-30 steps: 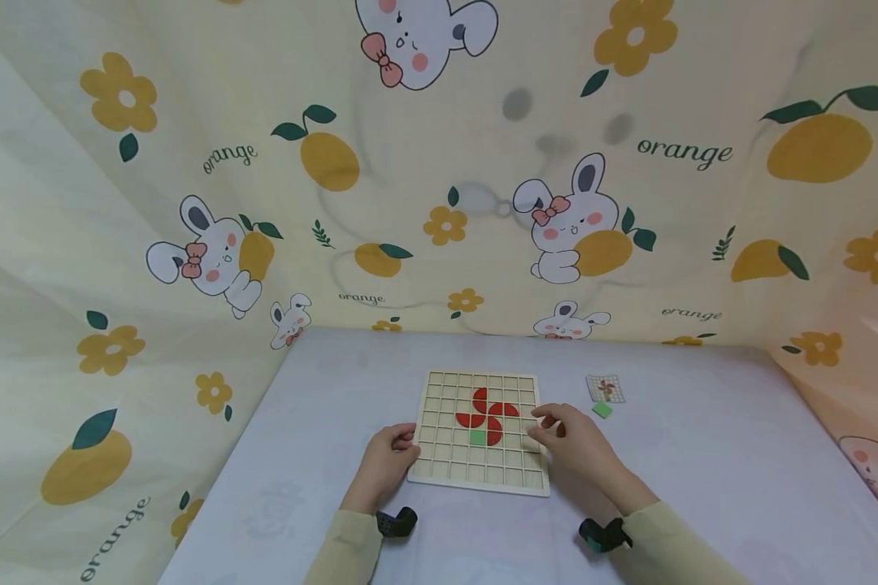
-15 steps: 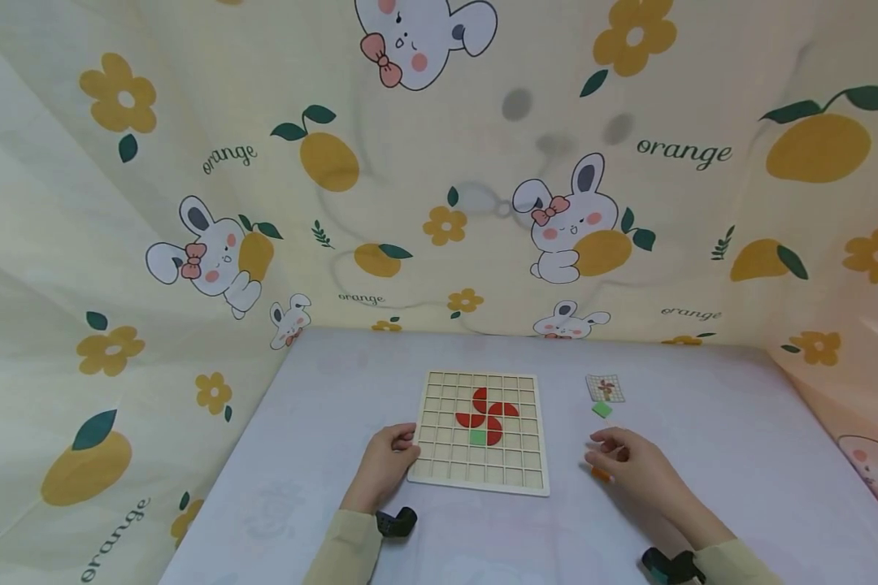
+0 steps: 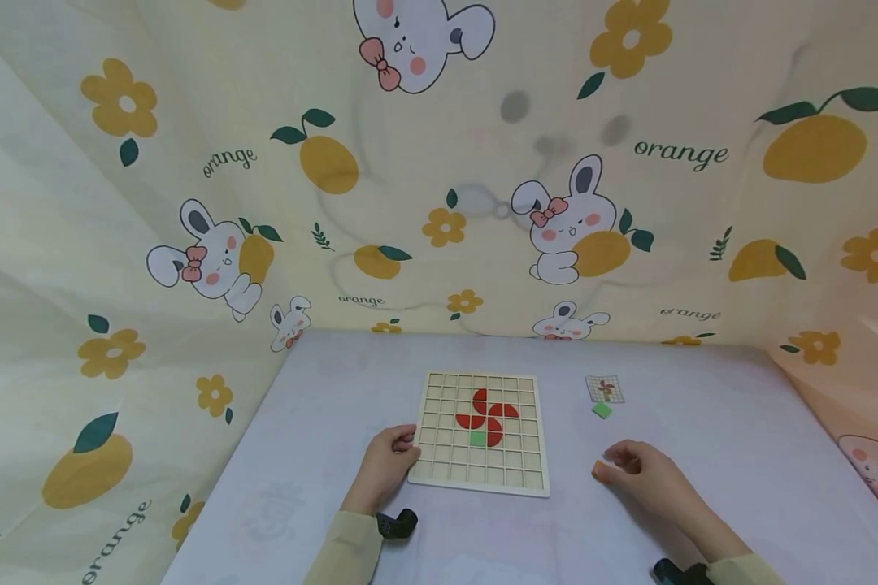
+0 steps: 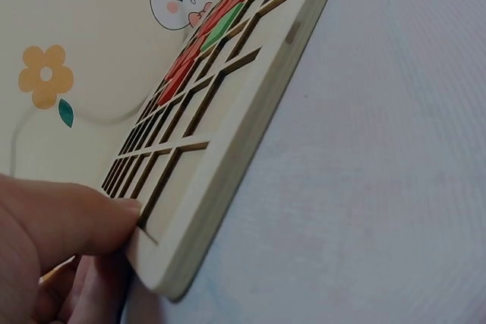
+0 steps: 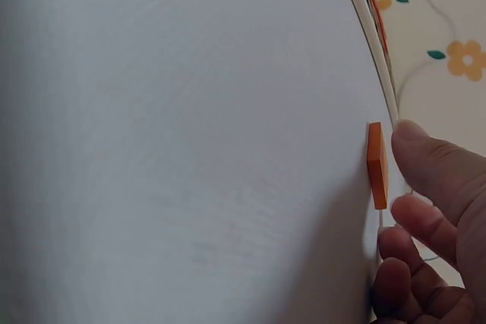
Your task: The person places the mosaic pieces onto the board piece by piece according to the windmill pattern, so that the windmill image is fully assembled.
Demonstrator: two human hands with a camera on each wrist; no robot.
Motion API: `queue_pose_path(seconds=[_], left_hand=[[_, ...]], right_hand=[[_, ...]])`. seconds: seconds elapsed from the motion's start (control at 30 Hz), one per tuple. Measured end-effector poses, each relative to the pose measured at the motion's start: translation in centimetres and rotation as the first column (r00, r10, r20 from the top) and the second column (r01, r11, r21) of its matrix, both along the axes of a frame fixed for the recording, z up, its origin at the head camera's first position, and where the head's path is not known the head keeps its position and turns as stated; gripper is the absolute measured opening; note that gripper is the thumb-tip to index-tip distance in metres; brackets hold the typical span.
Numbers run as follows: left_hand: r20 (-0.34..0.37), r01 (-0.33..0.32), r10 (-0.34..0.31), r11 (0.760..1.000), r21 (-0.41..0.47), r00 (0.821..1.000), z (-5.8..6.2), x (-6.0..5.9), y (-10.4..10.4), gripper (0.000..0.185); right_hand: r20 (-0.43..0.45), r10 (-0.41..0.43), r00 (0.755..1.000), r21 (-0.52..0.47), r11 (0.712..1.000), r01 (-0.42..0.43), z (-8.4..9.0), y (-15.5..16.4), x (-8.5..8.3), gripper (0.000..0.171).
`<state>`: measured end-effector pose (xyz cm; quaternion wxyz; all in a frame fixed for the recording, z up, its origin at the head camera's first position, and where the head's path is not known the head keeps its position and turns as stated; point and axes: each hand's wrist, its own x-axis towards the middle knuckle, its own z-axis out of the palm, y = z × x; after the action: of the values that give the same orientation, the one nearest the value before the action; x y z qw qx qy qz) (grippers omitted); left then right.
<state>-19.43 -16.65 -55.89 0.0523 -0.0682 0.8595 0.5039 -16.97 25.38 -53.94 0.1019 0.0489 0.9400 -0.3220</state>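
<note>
A wooden grid board (image 3: 439,455) lies flat on the pale table (image 3: 702,422). Red curved tiles (image 3: 486,410) form a pinwheel in its cells, with a green square (image 3: 477,438) just below them. My left hand (image 3: 408,443) grips the board's left edge, the thumb (image 4: 91,218) on top of the frame (image 4: 250,134) and the fingers below. My right hand (image 3: 610,467) rests on the table to the right of the board. Its thumb and a finger (image 5: 425,165) pinch a small orange tile (image 5: 377,165) that lies flat on the table (image 3: 598,470).
A small pattern card (image 3: 604,388) and a loose green tile (image 3: 601,410) lie on the table beyond my right hand. Printed cloth with rabbits and oranges (image 3: 439,203) hangs behind and along both sides of the table.
My right hand has left the board's right edge, moved right and toward me over the table, and closed its fingertips on the orange tile. The left hand and board have stayed put.
</note>
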Motion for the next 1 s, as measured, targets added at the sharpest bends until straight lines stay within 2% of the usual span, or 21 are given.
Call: queue_pose_path(seconds=[0.27,0.7,1.0], left_hand=[[-0.005,0.007,-0.007,1.0,0.017,1.0,0.0,0.2,0.0,0.044],[-0.011,0.007,-0.007,1.0,0.015,1.0,-0.1,0.2,-0.1,0.044],[-0.013,0.006,-0.006,1.0,0.015,1.0,-0.3,0.2,-0.1,0.044]], right_hand=[[-0.012,0.023,1.0,0.003,1.0,-0.023,0.0,-0.3,0.2,0.049],[0.001,0.006,1.0,0.007,1.0,-0.006,-0.2,-1.2,0.3,0.034],[0.02,-0.017,1.0,-0.005,1.0,0.017,0.2,-2.4,0.3,0.035]])
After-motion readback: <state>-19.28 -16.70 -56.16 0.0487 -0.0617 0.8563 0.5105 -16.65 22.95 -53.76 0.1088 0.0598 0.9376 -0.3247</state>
